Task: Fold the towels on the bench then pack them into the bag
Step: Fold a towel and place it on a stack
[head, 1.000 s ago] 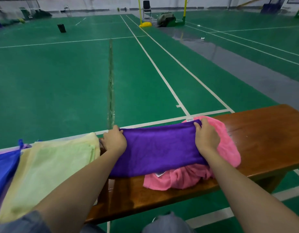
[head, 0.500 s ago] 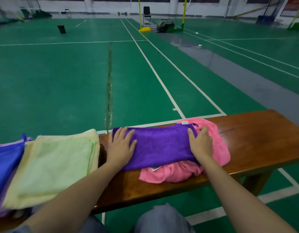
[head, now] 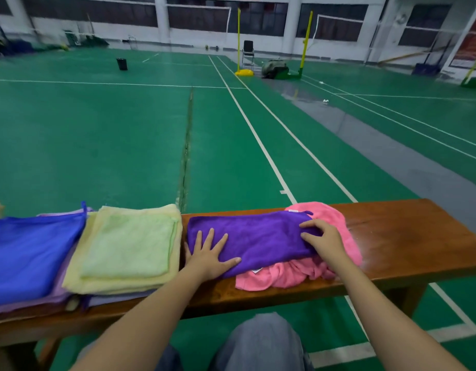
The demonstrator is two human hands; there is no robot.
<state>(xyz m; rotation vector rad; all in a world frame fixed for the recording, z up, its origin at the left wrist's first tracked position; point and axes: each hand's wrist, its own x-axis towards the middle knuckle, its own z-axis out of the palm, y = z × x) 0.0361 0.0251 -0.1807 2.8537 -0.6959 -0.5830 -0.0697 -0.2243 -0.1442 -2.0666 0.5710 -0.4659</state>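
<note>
Hall bench (head: 405,245). Left hand (head: 206,257) spread flat on purple towel (head: 258,236); right hand (head: 322,243) on its end, grip unclear. Fold over, edges matched.

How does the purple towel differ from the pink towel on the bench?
The purple towel is folded into a flat strip; the pink towel is crumpled. The purple towel lies on top, the pink towel partly under it. Both rest on the bench.

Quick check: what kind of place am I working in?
Most likely an indoor badminton hall: green court floor with white lines, yellow net posts, and a wooden bench courtside.
</note>
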